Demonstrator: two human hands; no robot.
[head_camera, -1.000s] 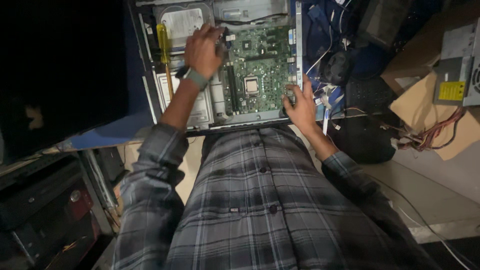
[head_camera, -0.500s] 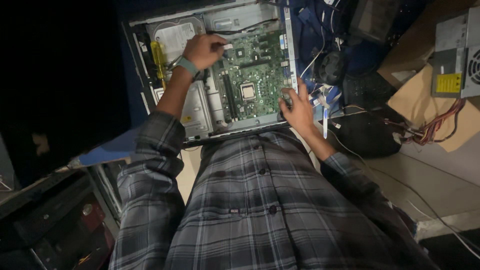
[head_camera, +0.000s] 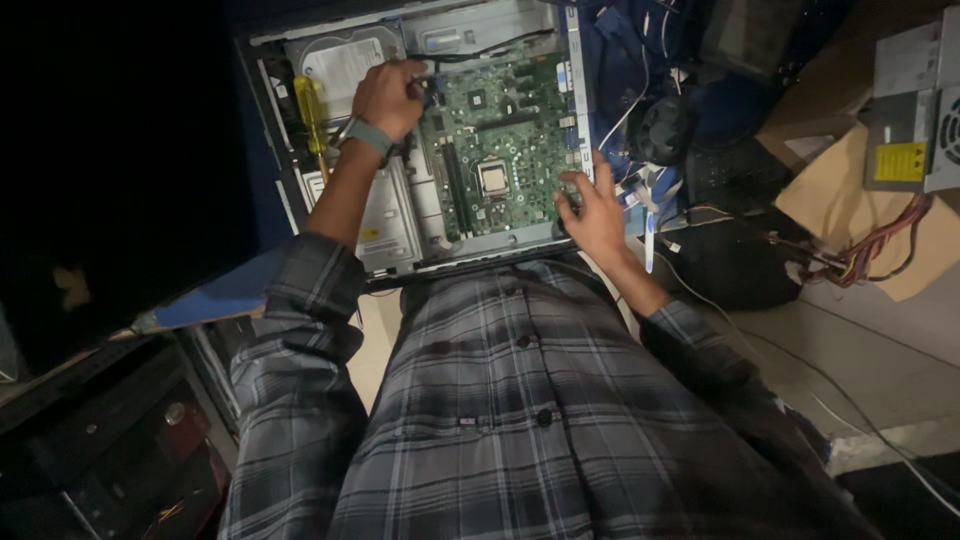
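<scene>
An opened desktop computer case (head_camera: 300, 190) of dull grey sheet metal lies flat at 12 o'clock from the person's chest, its side panel off. Inside it sits a green motherboard (head_camera: 500, 150), a flat rectangle studded with small dark chips, long black memory slots and a square metallic processor socket (head_camera: 492, 178) near its middle. At 11 o'clock within the case a silvery, smooth-topped hard drive (head_camera: 340, 62) rests in its bay, and just to its left lies a screwdriver (head_camera: 308, 108) with a glossy translucent yellow handle.

The left hand (head_camera: 388, 96), with a grey-green band on its wrist, is at the board's upper-left corner beside the hard drive; its fingers are curled inward, bunched over a black cable or connector there, though whether they actually pinch it cannot be told. The right hand (head_camera: 592, 205) lies at the board's lower-right edge, at 1 o'clock, fingers spread and slightly bent, fingertips pressing on the case rim and board edge, gripping nothing.

At 2 o'clock lies a boxy grey power supply (head_camera: 915, 100) with red and yellow wires on brown cardboard (head_camera: 850, 205).
</scene>
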